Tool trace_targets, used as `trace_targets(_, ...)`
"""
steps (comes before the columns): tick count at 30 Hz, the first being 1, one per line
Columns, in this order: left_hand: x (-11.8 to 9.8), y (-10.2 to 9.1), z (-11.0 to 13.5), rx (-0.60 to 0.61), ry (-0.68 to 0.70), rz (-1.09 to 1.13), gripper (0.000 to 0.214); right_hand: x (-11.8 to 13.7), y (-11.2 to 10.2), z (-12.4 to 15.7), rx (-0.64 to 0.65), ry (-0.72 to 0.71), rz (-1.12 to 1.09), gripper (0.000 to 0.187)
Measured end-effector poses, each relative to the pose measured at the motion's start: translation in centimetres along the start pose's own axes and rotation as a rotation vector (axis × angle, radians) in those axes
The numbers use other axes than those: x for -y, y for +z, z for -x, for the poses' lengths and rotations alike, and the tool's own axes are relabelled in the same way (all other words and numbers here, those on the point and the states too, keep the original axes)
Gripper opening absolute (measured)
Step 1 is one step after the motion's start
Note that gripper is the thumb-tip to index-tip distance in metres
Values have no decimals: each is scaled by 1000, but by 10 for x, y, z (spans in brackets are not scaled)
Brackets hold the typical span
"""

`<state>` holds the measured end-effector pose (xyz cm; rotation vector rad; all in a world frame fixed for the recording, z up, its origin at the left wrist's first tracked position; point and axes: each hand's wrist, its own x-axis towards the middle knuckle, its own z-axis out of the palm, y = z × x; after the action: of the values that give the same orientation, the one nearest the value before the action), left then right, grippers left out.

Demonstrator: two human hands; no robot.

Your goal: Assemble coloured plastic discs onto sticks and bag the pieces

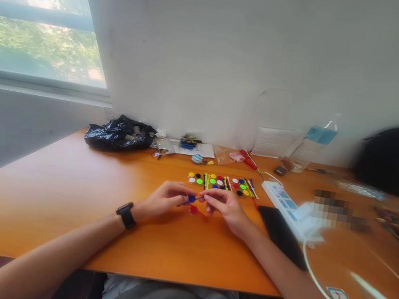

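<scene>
Fingers [182, 191] of the left hand [165, 198] and the right hand [227, 208] meet tip to tip, both pinched shut on a blue pin [191, 199], a small disc on a thin stick, held low over the desk [63, 198]. A red pin [194, 211] lies right beneath them. Just beyond the fingers sits a row of coloured pieces [222, 182]. Near on their right lies a phone [280, 233], with a power strip [284, 202] beside it and a white cable [315, 281] looping toward the near edge. Left of the fingers, open desk runs out to the left edge; a black bag [120, 134] sits well apart by the wall. The near edge crosses under both forearms, well behind the fingers.
</scene>
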<state>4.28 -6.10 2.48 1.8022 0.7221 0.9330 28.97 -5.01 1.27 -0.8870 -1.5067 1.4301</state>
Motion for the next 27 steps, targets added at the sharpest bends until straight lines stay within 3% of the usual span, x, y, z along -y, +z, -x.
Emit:
trace_targets(14, 13, -2, -2, -94, 178, -397, 17, -4, 5, 3, 18, -134, 326, 28)
trace_targets(27, 14, 1, -1, -104, 220, -471, 6, -3, 6, 4, 51, -116, 365, 30)
